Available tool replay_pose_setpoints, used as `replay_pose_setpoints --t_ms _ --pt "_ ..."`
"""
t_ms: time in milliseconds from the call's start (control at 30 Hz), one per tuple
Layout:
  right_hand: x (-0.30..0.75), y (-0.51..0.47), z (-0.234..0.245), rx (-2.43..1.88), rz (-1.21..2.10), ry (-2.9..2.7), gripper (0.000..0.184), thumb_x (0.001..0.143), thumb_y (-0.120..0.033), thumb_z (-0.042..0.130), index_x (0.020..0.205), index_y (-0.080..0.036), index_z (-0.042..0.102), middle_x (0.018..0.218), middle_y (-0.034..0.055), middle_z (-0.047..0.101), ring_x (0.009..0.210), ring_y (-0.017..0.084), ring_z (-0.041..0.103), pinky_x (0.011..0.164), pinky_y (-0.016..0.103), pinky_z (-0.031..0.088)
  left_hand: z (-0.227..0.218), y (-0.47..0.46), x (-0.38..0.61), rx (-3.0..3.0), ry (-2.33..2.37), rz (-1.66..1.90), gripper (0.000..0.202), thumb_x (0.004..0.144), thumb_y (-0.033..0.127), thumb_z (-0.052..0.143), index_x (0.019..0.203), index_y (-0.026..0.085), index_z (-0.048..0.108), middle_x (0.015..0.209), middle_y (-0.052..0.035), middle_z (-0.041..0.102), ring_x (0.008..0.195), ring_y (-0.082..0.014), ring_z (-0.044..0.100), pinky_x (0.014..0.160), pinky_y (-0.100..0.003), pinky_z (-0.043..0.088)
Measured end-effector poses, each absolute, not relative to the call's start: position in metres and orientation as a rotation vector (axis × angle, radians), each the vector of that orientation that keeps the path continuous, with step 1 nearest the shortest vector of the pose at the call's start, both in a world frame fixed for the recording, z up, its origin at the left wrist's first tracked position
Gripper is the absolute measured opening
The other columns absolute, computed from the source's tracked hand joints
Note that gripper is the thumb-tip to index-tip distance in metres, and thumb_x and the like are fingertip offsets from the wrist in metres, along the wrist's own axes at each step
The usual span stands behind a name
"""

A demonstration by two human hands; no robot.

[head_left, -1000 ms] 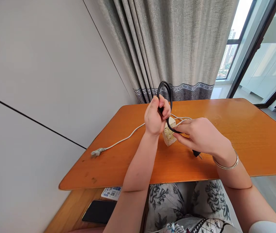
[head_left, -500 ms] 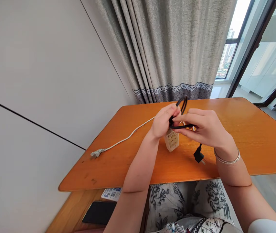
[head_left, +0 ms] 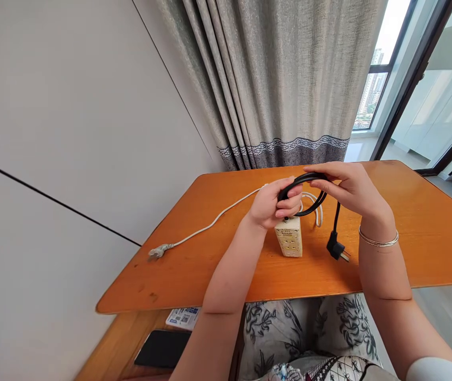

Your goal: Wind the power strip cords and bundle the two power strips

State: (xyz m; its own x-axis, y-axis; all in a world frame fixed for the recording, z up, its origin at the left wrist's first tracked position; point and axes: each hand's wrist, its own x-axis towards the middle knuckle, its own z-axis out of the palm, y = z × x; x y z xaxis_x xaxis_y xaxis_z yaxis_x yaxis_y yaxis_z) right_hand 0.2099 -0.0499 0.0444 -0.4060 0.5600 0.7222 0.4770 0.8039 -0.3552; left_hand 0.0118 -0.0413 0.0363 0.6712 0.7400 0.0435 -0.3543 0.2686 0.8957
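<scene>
Looking down from the head camera, the view takes in two bare hands holding a coiled black cord (head_left: 305, 178) above an orange-brown desk (head_left: 210, 270). The left hand (head_left: 276, 203) has its fingers closed around one side of the coil, with the thumb laid along the top. The right hand (head_left: 353, 188) grips the other side, the strands passing between its thumb and the fingers above. Between the hands the cord bows into a flattened loop, clear of the wood. From under the right hand one length hangs down to a black plug (head_left: 336, 247), tilted, its metal prongs pointing to the right and toward the person.

Just below the left hand is an off-white socket block (head_left: 289, 241), its outlets facing the person. A small dark spot shows at its top edge, close under the fingers; whether it belongs to the block or to the cord is hard to say from this angle. White cable (head_left: 224, 212) curls behind the black loop and also runs out across the left part of the desk, where it ends in a pale plug (head_left: 159, 251) lying on the surface.

A thin bracelet (head_left: 380, 243) circles the right wrist. Lower left, beneath the desk's edge, a dark phone (head_left: 162, 348) lies beside a printed label (head_left: 183, 317). A grey curtain (head_left: 289, 79) hangs behind the desk.
</scene>
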Motion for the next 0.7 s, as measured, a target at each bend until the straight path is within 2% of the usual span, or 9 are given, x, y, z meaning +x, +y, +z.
replay_pose_setpoints --t_ms 133,233,367,500,600,700 --pt "0.204 -0.043 0.042 -0.828 0.100 -2.074 0.032 0.102 -0.034 0.048 0.114 -0.019 0.074 0.086 0.0057 0.073 0.077 0.016 0.066 0.072 0.029 0.049 0.039 -0.040 0.014 0.956 0.461 0.763 0.049 0.106 0.037 0.034 0.060 0.019 0.037 0.040 0.0103 0.019 0.027 -0.0028 0.021 0.035 -0.012 0.026" --pt "0.200 -0.042 0.044 -0.812 0.209 -2.090 0.032 0.102 -0.035 0.046 0.104 -0.017 0.073 0.075 0.0023 0.067 0.067 0.013 0.057 0.064 0.026 0.044 0.040 -0.038 0.015 0.932 0.470 0.772 0.053 0.105 0.047 0.032 0.061 0.019 0.037 0.040 0.0102 0.020 0.027 -0.0033 0.021 0.033 -0.013 0.024" --pt "0.203 -0.045 0.047 -0.778 0.425 -2.076 0.036 0.102 -0.040 0.047 0.082 -0.017 0.065 0.060 -0.0030 0.054 0.055 0.010 0.046 0.055 0.023 0.037 0.037 -0.038 0.016 0.966 0.471 0.737 0.057 0.101 0.060 0.038 0.061 0.020 0.036 0.042 0.0111 0.019 0.028 -0.0028 0.018 0.031 -0.014 0.021" --pt "0.207 -0.046 0.047 -0.753 0.603 -2.024 0.046 0.099 -0.050 0.051 0.066 -0.018 0.054 0.056 -0.0027 0.052 0.053 0.009 0.045 0.052 0.023 0.037 0.033 -0.039 0.017 1.033 0.463 0.713 0.057 0.097 0.063 0.044 0.061 0.019 0.035 0.043 0.0114 0.021 0.028 -0.0017 0.019 0.031 -0.013 0.017" --pt "0.208 -0.042 0.045 -0.702 0.782 -1.977 0.047 0.097 -0.056 0.053 0.069 -0.018 0.058 0.058 -0.0012 0.055 0.054 0.010 0.051 0.054 0.024 0.041 0.033 -0.039 0.017 1.045 0.459 0.728 0.057 0.097 0.063 0.046 0.061 0.020 0.033 0.043 0.0110 0.022 0.029 -0.0017 0.020 0.031 -0.012 0.017" --pt "0.211 -0.038 0.044 -0.658 0.883 -1.904 0.044 0.095 -0.060 0.056 0.085 -0.018 0.066 0.066 0.0007 0.061 0.063 0.014 0.060 0.061 0.027 0.049 0.036 -0.041 0.016 1.000 0.453 0.756 0.057 0.100 0.060 0.041 0.060 0.020 0.031 0.042 0.0107 0.021 0.028 -0.0017 0.020 0.031 -0.012 0.019"
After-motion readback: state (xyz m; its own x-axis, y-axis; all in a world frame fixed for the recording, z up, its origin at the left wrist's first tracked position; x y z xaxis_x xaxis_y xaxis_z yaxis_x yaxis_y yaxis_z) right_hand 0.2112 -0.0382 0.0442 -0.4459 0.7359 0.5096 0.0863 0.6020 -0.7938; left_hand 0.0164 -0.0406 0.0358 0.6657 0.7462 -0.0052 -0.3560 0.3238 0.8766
